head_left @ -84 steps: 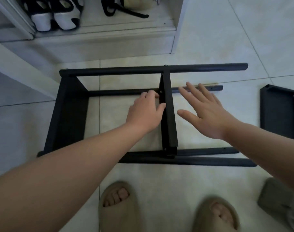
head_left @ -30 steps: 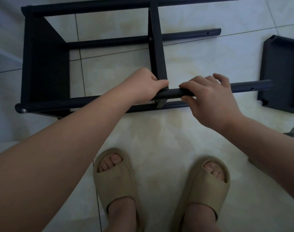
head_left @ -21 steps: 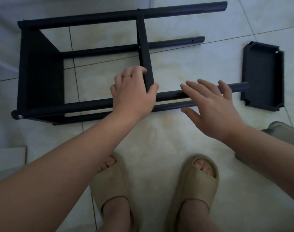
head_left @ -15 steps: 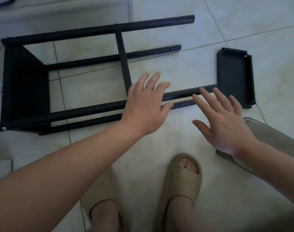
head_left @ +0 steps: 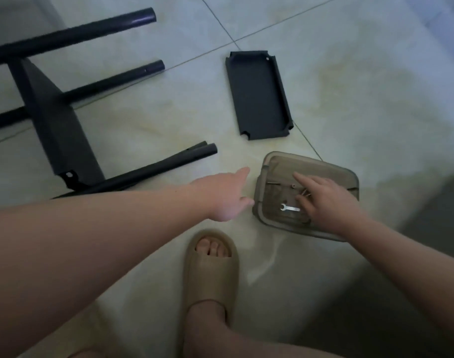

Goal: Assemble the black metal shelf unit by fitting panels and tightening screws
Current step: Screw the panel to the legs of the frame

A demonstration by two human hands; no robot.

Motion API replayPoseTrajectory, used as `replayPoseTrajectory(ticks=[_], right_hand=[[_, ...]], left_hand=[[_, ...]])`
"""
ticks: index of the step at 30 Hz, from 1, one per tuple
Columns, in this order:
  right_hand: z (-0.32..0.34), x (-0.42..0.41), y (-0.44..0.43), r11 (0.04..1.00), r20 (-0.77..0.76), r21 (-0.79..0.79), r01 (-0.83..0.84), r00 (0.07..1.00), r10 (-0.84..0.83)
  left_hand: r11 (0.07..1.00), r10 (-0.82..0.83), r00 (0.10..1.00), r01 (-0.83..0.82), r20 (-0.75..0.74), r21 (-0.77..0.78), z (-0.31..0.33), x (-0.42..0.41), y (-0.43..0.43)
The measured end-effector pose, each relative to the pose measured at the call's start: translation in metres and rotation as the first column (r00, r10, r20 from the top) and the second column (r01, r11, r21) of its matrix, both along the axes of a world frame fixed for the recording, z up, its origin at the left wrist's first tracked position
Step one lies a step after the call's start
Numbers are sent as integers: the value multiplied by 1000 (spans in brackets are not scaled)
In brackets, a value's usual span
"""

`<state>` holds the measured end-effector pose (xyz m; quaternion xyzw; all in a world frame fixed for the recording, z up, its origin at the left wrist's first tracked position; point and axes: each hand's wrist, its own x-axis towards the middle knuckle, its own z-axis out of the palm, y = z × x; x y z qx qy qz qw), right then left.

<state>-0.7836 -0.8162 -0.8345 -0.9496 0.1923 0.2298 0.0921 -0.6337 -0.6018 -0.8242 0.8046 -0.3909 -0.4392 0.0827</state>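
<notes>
The frame (head_left: 58, 120) is laid on its side on the tiles at the left, with 1 loose panel (head_left: 258, 95) flat near its pole ends. The right hand (head_left: 324, 200) is spread, fingers straight, over screws (head_left: 306, 193) in a tray (head_left: 332, 167) (a wrench (head_left: 290, 208) lies there too), with nothing gripped. The left hand (head_left: 226, 196) is held open just beside the tray.

a beige slide sandal (head_left: 210, 264) stands on the pale, glossy tiled floor (head_left: 350, 73).
</notes>
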Motion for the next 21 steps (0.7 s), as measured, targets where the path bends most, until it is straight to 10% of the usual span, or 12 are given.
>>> replayPoseTrajectory(ticks=[8, 21], right_hand=[[-57, -9, -21, 985, -149, 97, 143, 981, -128], [-86, 46, -9, 1000, -132, -1, -2, 991, 2]], left_hand=[[902, 353, 845, -421, -401, -93, -39, -33, -36], [838, 486, 763, -546, -426, -23, -51, -36, -37]])
